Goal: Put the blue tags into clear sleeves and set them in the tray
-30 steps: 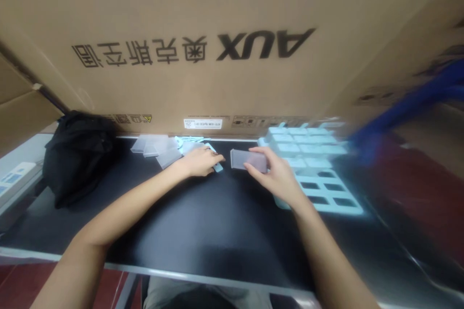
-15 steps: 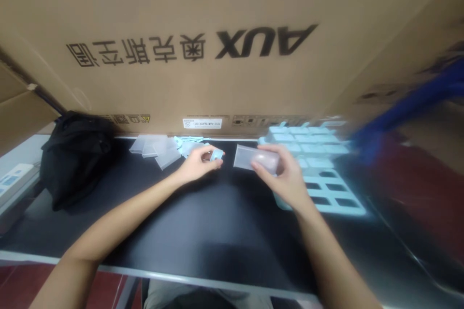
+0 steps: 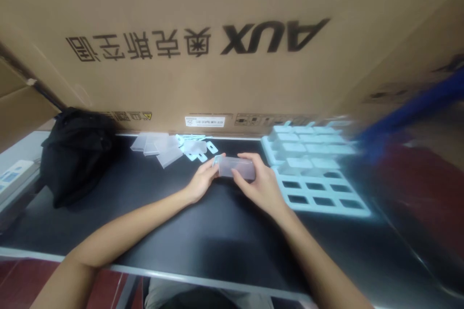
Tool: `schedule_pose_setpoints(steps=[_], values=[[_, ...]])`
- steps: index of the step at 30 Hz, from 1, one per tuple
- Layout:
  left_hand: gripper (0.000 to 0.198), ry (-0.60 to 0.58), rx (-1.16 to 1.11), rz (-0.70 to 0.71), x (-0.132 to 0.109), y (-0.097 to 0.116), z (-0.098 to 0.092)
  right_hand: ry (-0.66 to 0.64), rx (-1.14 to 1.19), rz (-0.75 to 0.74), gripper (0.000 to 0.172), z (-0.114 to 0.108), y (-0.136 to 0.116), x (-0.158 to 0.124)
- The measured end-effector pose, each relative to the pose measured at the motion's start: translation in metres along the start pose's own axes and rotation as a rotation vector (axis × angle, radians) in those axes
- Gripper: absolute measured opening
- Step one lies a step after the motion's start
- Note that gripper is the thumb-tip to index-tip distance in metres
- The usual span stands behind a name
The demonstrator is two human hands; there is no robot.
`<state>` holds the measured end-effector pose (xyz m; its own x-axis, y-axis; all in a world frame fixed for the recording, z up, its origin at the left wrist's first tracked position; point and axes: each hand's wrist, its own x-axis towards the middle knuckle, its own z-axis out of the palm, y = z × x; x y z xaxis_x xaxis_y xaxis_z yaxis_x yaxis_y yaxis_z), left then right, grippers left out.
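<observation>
A small translucent plastic box (image 3: 235,167) sits between both my hands above the black table (image 3: 203,231). My right hand (image 3: 259,184) grips its right end, fingers wrapped around it. My left hand (image 3: 202,181) pinches a small pale-blue tab (image 3: 216,159) against the box's left end. Just behind my hands, more pale-blue tabs (image 3: 195,147) and folded translucent boxes (image 3: 159,148) lie loose on the table.
A pale-blue tray (image 3: 315,173) with rectangular slots lies right of my hands, its back rows filled. A black bag (image 3: 72,152) sits at the left. A large cardboard carton (image 3: 217,38) walls off the back. A blurred blue object (image 3: 409,110) is at the right.
My left hand picked a pale-blue tab off the table and brought it to the box. Both hands came together toward me, and the box now sits between them.
</observation>
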<state>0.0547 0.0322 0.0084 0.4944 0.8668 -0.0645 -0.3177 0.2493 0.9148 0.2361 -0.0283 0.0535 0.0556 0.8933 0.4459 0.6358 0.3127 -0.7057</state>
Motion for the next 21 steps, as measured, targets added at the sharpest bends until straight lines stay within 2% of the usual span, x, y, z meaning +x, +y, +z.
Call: schedule_pose_setpoints(steps=[7, 13, 17, 21], values=[[0.064, 0.004, -0.138, 0.011, -0.004, -0.006, 0.001, 0.044, -0.017, 0.008, 0.034, 0.012, -0.001, -0.004], [0.068, 0.003, -0.117, 0.019, -0.007, -0.011, 0.001, 0.034, -0.043, -0.004, 0.032, 0.015, 0.000, -0.005], [0.074, 0.017, -0.101, 0.014, -0.007, -0.016, -0.001, 0.018, -0.082, -0.069, 0.029, 0.017, 0.001, -0.007], [0.080, -0.020, -0.030, 0.017, -0.008, -0.022, -0.004, 0.003, -0.116, -0.161, 0.027, 0.025, 0.002, -0.011]])
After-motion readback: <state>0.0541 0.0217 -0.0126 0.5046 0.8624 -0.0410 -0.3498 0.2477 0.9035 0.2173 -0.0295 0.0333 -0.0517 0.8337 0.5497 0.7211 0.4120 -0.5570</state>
